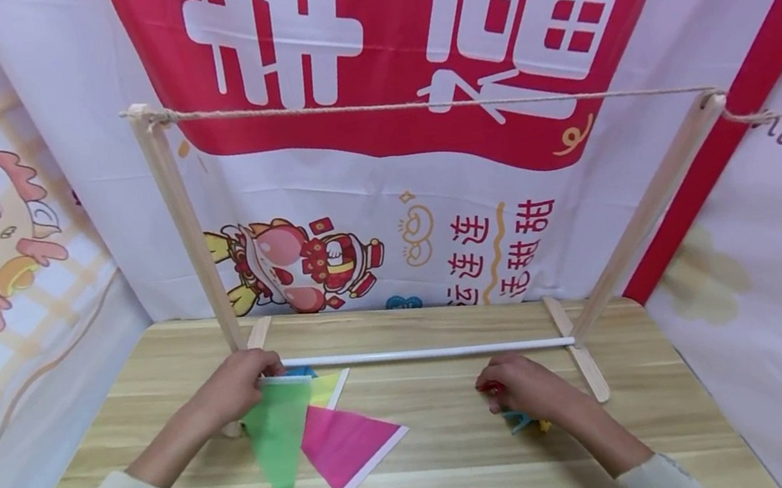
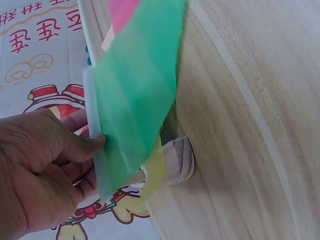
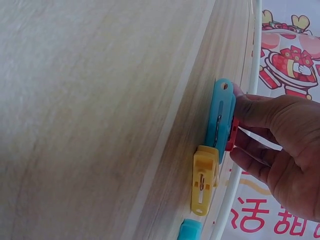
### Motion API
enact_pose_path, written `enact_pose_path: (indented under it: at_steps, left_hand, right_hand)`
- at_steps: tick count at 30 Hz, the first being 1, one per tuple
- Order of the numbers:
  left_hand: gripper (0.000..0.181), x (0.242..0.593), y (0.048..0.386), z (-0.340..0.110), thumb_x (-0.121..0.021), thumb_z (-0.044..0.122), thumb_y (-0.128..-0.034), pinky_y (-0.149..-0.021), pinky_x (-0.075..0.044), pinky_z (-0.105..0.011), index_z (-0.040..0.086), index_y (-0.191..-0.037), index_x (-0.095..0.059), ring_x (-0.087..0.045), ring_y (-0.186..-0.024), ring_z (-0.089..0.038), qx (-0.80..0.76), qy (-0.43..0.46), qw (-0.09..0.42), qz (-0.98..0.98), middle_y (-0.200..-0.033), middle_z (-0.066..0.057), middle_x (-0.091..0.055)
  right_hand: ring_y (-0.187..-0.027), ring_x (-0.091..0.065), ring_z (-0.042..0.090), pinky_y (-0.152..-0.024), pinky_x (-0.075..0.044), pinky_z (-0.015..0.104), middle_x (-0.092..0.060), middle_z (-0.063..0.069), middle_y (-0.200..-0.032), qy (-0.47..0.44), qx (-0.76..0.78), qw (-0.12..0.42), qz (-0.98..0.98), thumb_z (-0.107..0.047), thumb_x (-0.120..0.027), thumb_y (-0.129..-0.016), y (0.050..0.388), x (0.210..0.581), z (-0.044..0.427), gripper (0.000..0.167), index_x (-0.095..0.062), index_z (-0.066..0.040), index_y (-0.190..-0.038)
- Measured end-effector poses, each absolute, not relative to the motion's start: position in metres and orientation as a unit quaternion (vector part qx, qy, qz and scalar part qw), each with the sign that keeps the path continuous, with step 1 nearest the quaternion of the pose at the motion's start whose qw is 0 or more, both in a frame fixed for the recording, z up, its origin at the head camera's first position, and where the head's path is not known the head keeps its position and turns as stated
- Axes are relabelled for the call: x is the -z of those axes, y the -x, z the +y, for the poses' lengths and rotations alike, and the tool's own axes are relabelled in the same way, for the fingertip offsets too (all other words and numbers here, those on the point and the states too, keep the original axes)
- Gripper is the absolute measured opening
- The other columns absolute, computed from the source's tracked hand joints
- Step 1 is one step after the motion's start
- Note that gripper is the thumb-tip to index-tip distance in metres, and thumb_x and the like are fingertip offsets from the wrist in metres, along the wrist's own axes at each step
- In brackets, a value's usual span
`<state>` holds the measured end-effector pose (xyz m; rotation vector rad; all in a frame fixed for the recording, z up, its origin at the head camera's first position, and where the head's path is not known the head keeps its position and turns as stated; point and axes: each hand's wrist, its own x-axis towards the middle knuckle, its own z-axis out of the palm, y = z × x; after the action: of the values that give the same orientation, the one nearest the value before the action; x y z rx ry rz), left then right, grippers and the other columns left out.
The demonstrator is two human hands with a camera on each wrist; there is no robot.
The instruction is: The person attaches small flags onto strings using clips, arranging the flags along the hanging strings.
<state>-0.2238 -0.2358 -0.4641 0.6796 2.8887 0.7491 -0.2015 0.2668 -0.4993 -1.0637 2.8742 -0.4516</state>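
Note:
My left hand [image 1: 233,385] pinches the white top edge of a green triangular flag [image 1: 278,429]; in the left wrist view the thumb lies over that strip [image 2: 95,115]. Beside it on the table are a pink flag [image 1: 351,444] and a yellow one [image 1: 323,389], with a bit of blue [image 1: 300,371] behind. My right hand [image 1: 530,388] holds a red clip [image 1: 492,387] between thumb and fingers, low over the table. Close by it lie a blue clip [image 3: 220,117] and a yellow clip [image 3: 204,175], with part of another blue clip [image 3: 190,230] below them.
A wooden frame stands on the table [image 1: 455,470]: a left post [image 1: 188,232], a right post [image 1: 648,214], a string [image 1: 371,109] tied across the top and a white rod [image 1: 422,351] low between them. Printed cloth [image 1: 380,170] hangs behind.

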Motion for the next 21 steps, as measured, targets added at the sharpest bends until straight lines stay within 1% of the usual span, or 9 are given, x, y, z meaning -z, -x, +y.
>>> enact_pose_path:
  at_steps: [2,4,6,9,12,15,18,21]
  left_hand:
    - [0.039,0.4613,0.2239,-0.2364,-0.063,-0.023,-0.0828,-0.097,-0.068,-0.058,-0.002,-0.108,-0.083,-0.076,-0.101,-0.028,-0.252,-0.212,0.051,0.943,-0.106,-0.015,-0.082]
    - [0.035,0.4589,0.2241,-0.237,-0.065,-0.023,-0.0844,-0.091,-0.069,-0.054,-0.006,-0.108,-0.083,-0.075,-0.095,-0.027,-0.255,-0.205,0.053,0.943,-0.104,-0.018,-0.082]
    - [0.029,0.4581,0.2245,-0.2382,-0.068,-0.021,-0.0869,-0.086,-0.07,-0.049,-0.006,-0.106,-0.084,-0.072,-0.089,-0.023,-0.257,-0.2,0.053,0.944,-0.1,-0.017,-0.081]
    - [0.021,0.4583,0.2245,-0.2393,-0.073,-0.017,-0.0909,-0.082,-0.07,-0.045,-0.001,-0.101,-0.084,-0.069,-0.084,-0.018,-0.254,-0.204,0.042,0.944,-0.094,-0.012,-0.08]
    - [0.017,0.4582,0.2237,-0.24,-0.077,-0.009,-0.0965,-0.087,-0.069,-0.049,0.006,-0.101,-0.085,-0.073,-0.089,-0.019,-0.239,-0.21,0.033,0.947,-0.097,-0.007,-0.082]
    - [0.014,0.4571,0.223,-0.2392,-0.079,0.001,-0.1014,-0.094,-0.068,-0.055,0.013,-0.102,-0.085,-0.077,-0.095,-0.02,-0.22,-0.206,0.03,0.953,-0.101,-0.004,-0.084]
    - [0.012,0.4557,0.2231,-0.2389,-0.08,0.006,-0.1032,-0.096,-0.066,-0.059,0.016,-0.106,-0.085,-0.078,-0.1,-0.023,-0.216,-0.201,0.031,0.955,-0.106,-0.002,-0.085]
    - [0.009,0.4544,0.2237,-0.2393,-0.082,0.008,-0.1023,-0.094,-0.067,-0.056,0.015,-0.107,-0.084,-0.077,-0.099,-0.022,-0.242,-0.199,0.028,0.949,-0.105,-0.002,-0.084]
  right_hand:
    - [-0.097,-0.072,0.016,-0.091,-0.065,0.04,-0.077,0.001,-0.102,0.344,0.146,0.023,0.927,-0.009,-0.094,-0.092,0.2012,0.4983,0.2664,0.022,-0.084,-0.009,-0.112]
    - [-0.097,-0.072,0.016,-0.091,-0.065,0.04,-0.078,0.001,-0.103,0.345,0.146,0.025,0.927,-0.009,-0.094,-0.092,0.2007,0.4974,0.2662,0.022,-0.084,-0.009,-0.112]
    - [-0.098,-0.072,0.017,-0.091,-0.065,0.04,-0.078,0.002,-0.103,0.344,0.147,0.026,0.927,-0.009,-0.093,-0.093,0.2002,0.4965,0.2657,0.022,-0.084,-0.009,-0.113]
    - [-0.096,-0.071,0.015,-0.091,-0.065,0.04,-0.077,0.001,-0.101,0.343,0.15,0.025,0.927,-0.008,-0.093,-0.093,0.2002,0.4968,0.2659,0.022,-0.084,-0.009,-0.113]
    - [-0.095,-0.068,0.012,-0.09,-0.064,0.039,-0.075,0.0,-0.1,0.338,0.156,0.023,0.928,-0.007,-0.092,-0.093,0.2006,0.4976,0.2664,0.023,-0.084,-0.009,-0.114]
    - [-0.095,-0.066,0.012,-0.09,-0.063,0.039,-0.074,0.0,-0.1,0.339,0.161,0.019,0.927,-0.008,-0.091,-0.094,0.2012,0.4971,0.2672,0.022,-0.084,-0.008,-0.114]
    - [-0.098,-0.068,0.015,-0.092,-0.064,0.041,-0.075,0.0,-0.104,0.335,0.165,0.017,0.927,-0.01,-0.09,-0.095,0.2019,0.4944,0.2678,0.021,-0.084,-0.008,-0.115]
    - [-0.102,-0.071,0.019,-0.096,-0.065,0.044,-0.078,0.003,-0.109,0.33,0.167,0.017,0.929,-0.011,-0.089,-0.097,0.2028,0.4906,0.2676,0.022,-0.084,-0.007,-0.117]
